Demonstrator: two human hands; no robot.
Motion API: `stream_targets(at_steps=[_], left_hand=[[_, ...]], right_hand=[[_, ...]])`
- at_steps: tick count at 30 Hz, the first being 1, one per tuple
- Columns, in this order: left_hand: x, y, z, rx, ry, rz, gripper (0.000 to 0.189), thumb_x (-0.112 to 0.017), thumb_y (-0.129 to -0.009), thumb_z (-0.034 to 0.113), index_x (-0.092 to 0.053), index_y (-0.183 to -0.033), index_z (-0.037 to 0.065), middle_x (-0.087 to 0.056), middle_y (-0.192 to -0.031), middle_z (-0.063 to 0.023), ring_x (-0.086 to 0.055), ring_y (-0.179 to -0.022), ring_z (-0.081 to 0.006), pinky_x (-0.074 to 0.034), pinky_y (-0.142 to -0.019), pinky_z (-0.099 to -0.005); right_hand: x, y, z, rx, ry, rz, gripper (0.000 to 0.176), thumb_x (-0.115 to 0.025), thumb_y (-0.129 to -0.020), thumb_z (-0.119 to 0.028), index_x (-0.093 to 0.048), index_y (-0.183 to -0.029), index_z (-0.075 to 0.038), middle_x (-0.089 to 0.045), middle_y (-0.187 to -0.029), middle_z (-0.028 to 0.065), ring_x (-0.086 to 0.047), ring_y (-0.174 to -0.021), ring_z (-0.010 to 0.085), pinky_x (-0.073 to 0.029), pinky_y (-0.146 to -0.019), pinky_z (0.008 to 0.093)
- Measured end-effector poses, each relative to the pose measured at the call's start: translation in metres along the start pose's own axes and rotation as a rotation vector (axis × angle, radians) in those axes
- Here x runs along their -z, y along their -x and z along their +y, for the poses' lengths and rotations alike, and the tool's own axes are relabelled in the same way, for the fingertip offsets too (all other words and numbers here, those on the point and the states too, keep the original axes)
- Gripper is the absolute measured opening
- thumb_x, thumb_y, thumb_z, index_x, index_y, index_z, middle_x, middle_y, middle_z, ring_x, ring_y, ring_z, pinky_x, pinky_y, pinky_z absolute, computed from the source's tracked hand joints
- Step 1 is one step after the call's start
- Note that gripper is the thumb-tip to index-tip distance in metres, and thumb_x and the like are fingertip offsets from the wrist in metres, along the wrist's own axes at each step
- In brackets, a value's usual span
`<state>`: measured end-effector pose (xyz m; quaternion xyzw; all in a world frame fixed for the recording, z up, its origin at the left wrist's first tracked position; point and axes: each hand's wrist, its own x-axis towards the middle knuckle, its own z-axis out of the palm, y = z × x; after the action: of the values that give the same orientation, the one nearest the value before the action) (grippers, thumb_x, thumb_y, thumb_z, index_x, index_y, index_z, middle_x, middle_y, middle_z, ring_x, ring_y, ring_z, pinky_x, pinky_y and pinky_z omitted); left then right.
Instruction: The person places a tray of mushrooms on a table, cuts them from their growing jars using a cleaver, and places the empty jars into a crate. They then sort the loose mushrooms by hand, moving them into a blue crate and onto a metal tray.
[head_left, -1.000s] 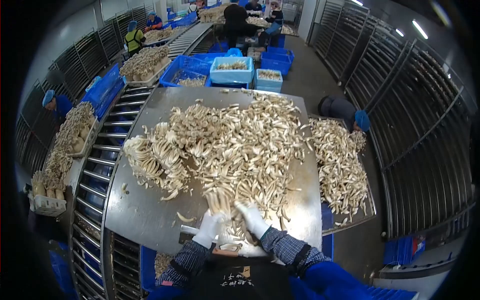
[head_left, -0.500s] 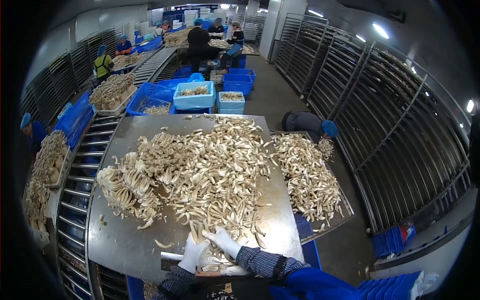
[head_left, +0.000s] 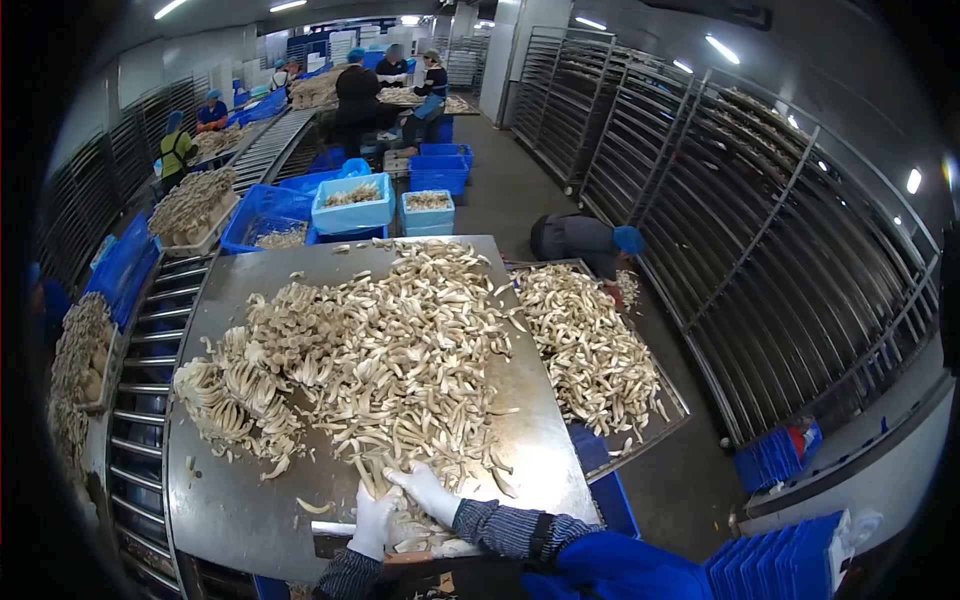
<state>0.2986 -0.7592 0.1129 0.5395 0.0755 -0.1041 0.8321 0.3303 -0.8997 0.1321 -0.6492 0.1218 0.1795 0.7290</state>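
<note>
Both hands wear white gloves and work close together at the near edge of a large heap of pale mushrooms (head_left: 420,350) on a metal table (head_left: 235,500). My left hand (head_left: 373,522) is closed around the lower ends of mushroom stems (head_left: 367,478) that point away from me. My right hand (head_left: 430,494) comes in from the right, its fingertips pinched at the same stems. Loose mushrooms lie beneath and between the hands. A flat white strip (head_left: 332,527) sticks out left of my left wrist. One single mushroom (head_left: 315,506) lies apart, farther left.
A roller conveyor (head_left: 137,450) runs along the left, carrying trays of mushroom clusters (head_left: 85,345). On the right stands a lower tray of mushrooms (head_left: 590,350), with a crouching person (head_left: 580,243) beyond it. Tall racks (head_left: 780,230) line the right wall. Blue crates (head_left: 265,215) stand behind the table.
The whole view has shifted a little left as the camera turned. Both hands keep nearly the same place at the heap's near edge. The crouching person's hand now shows beside the lower tray.
</note>
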Motion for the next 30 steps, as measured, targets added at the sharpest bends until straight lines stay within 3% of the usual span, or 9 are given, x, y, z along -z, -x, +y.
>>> stream_targets(at_steps=[5, 8, 11, 12, 14, 15, 17, 22, 30], left_hand=[[0.014, 0.007, -0.002, 0.067, 0.211, -0.027, 0.049, -0.065, -0.092, 0.006, -0.048, -0.138, 0.006, -0.063, -0.117, -0.0042, -0.065, -0.1, -0.0147, -0.055, -0.084, -0.0286], [0.039, 0.009, -0.018, 0.158, 0.306, 0.055, 0.045, -0.058, -0.097, 0.01, -0.046, -0.14, 0.004, -0.064, -0.12, -0.0063, -0.065, -0.102, -0.0179, -0.055, -0.087, -0.0347], [0.049, 0.01, -0.005, -0.696, -1.236, -0.077, 0.04, -0.051, -0.094, 0.01, -0.057, -0.132, 0.0, -0.061, -0.125, -0.0271, -0.058, -0.114, -0.0442, -0.047, -0.099, -0.0497], [0.058, 0.004, -0.015, -0.669, -1.006, -0.066, 0.037, -0.057, -0.093, 0.008, -0.059, -0.129, 0.001, -0.065, -0.119, -0.0209, -0.064, -0.108, -0.0374, -0.051, -0.094, -0.0457], [0.062, -0.014, -0.033, 0.103, 0.3, 0.135, 0.038, -0.061, -0.092, 0.007, -0.058, -0.129, 0.003, -0.067, -0.115, -0.0137, -0.067, -0.103, -0.0272, -0.055, -0.09, -0.0408], [0.061, -0.013, -0.027, 0.096, 0.297, 0.154, 0.038, -0.061, -0.092, 0.007, -0.058, -0.129, 0.003, -0.067, -0.115, -0.0137, -0.067, -0.103, -0.0272, -0.055, -0.09, -0.0408], [0.049, -0.004, -0.003, 0.136, 0.45, 0.085, 0.041, -0.063, -0.092, 0.009, -0.055, -0.132, 0.003, -0.066, -0.117, -0.0093, -0.067, -0.104, -0.021, -0.058, -0.089, -0.0381], [0.037, -0.007, -0.003, 0.262, 0.468, -0.085, 0.046, -0.066, -0.088, 0.001, -0.054, -0.133, 0.002, -0.066, -0.118, -0.0099, -0.069, -0.1, -0.0221, -0.059, -0.09, -0.038], [0.04, -0.006, -0.003, 0.193, 0.453, 0.135, 0.039, -0.062, -0.092, 0.009, -0.058, -0.129, 0.002, -0.068, -0.114, -0.0087, -0.068, -0.102, -0.0212, -0.059, -0.089, -0.0383]], right_hand=[[0.008, 0.001, -0.005, -0.242, -0.054, -0.269, 0.044, -0.072, -0.092, -0.027, -0.064, -0.125, 0.002, -0.071, -0.114, 0.0134, -0.065, -0.102, 0.0175, -0.051, -0.092, 0.0317], [0.019, -0.016, 0.032, 0.139, 0.186, -0.225, 0.045, -0.068, -0.091, -0.03, -0.065, -0.125, 0.0, -0.07, -0.117, 0.0159, -0.063, -0.111, 0.0252, -0.049, -0.097, 0.0365], [0.018, 0.019, -0.026, 0.018, 0.143, -0.244, 0.043, -0.065, -0.093, -0.034, -0.067, -0.114, 0.004, -0.071, -0.098, 0.0112, -0.065, -0.086, 0.0188, -0.054, -0.077, 0.0354], [0.017, 0.021, -0.027, -0.077, -0.007, -0.257, 0.041, -0.062, -0.095, -0.033, -0.068, -0.111, 0.004, -0.071, -0.091, 0.0112, -0.066, -0.081, 0.0183, -0.054, -0.071, 0.034], [0.027, -0.011, 0.013, -0.087, -0.563, -0.56, 0.041, -0.053, -0.1, -0.029, -0.066, -0.111, 0.009, -0.073, -0.1, 0.0178, -0.072, -0.084, 0.0254, -0.059, -0.077, 0.0366], [0.025, -0.013, 0.005, -0.098, -0.683, -0.446, 0.035, -0.053, -0.099, -0.025, -0.066, -0.109, 0.005, -0.071, -0.079, 0.0196, -0.07, -0.104, 0.0324, -0.052, -0.098, 0.0425], [0.027, -0.015, 0.008, -0.257, -0.943, -0.21, 0.035, -0.054, -0.099, -0.025, -0.064, -0.113, 0.006, -0.072, -0.088, 0.0202, -0.069, -0.106, 0.0314, -0.051, -0.101, 0.0398], [0.01, -0.017, 0.007, -0.052, -0.464, -0.204, 0.028, -0.068, -0.094, -0.013, -0.065, -0.116, 0.004, -0.072, -0.095, 0.0096, -0.069, -0.078, 0.0152, -0.056, -0.069, 0.0253], [0.031, -0.044, 0.03, -0.193, -0.583, -0.16, 0.029, -0.073, -0.089, -0.013, -0.066, -0.109, 0.007, -0.072, -0.097, 0.0124, -0.07, -0.08, 0.0199, -0.056, -0.07, 0.0314]])
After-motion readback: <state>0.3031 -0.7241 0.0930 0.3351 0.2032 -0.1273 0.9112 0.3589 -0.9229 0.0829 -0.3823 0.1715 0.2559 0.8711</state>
